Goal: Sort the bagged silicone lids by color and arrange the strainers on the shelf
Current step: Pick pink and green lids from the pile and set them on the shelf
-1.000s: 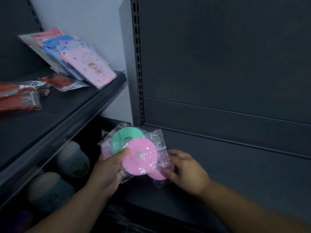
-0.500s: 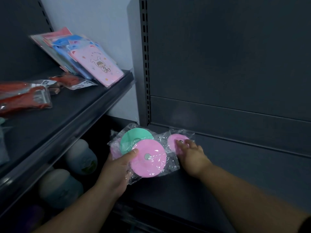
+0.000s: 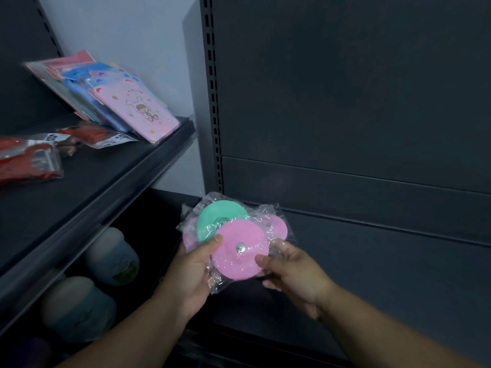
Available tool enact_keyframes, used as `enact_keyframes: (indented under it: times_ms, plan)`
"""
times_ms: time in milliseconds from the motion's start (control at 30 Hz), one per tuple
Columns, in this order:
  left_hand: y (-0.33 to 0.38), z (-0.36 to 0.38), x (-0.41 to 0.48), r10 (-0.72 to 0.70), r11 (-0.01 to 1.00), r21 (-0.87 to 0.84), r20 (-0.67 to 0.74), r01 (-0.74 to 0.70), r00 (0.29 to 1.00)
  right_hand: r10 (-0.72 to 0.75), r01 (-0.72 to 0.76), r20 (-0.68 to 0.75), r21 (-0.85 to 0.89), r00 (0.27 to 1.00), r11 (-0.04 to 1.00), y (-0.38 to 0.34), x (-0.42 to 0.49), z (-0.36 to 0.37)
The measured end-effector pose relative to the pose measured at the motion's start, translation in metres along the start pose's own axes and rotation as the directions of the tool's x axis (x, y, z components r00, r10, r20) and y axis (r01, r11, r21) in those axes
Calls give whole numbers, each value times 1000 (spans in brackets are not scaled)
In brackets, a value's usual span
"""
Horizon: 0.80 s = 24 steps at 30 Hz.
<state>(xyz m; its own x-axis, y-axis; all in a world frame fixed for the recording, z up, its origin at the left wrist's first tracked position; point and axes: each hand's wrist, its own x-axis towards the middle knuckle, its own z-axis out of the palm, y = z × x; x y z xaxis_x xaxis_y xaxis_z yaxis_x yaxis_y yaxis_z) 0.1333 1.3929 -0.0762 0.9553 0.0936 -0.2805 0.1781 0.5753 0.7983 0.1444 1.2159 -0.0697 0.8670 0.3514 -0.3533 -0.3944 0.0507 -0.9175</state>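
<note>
Where the lids are: bagged lids (image 3: 236,235) are held by both hands above the dark shelf (image 3: 385,274).
Left hand (image 3: 190,274): thumb pressed on the front pink lid (image 3: 239,264); fingers hidden behind the bags.
Right hand (image 3: 295,277): thumb and fingers pinched on the plastic.
Hard to make out: green lid (image 3: 212,221) half covered; dim jars (image 3: 111,257) blurred.

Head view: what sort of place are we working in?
Probably a shop aisle or stockroom: dark metal shelving with a slotted upright, labelled bagged goods on the upper shelf, plus the bagged lids themselves.
</note>
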Motion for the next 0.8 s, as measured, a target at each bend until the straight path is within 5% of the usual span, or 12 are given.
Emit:
enact_keyframes:
  times_ms: [200,333,500,800]
  plan:
    - [1,-2,3,-169,984,-60,25,170,985,0,6,87,-70,996,998,-3,-7,-16]
    - [-6,-5,3,-108,993,-54,-62,105,992,40,-31,95,-103,995,994,-4,-9,-23]
    - [-4,-12,2,-64,997,-67,-282,46,957,36,-35,-52,9,998,999,-4,-5,-38]
    - [4,-27,-5,45,995,-65,-410,-78,911,48,-64,-381,-32,923,997,0,28,-56]
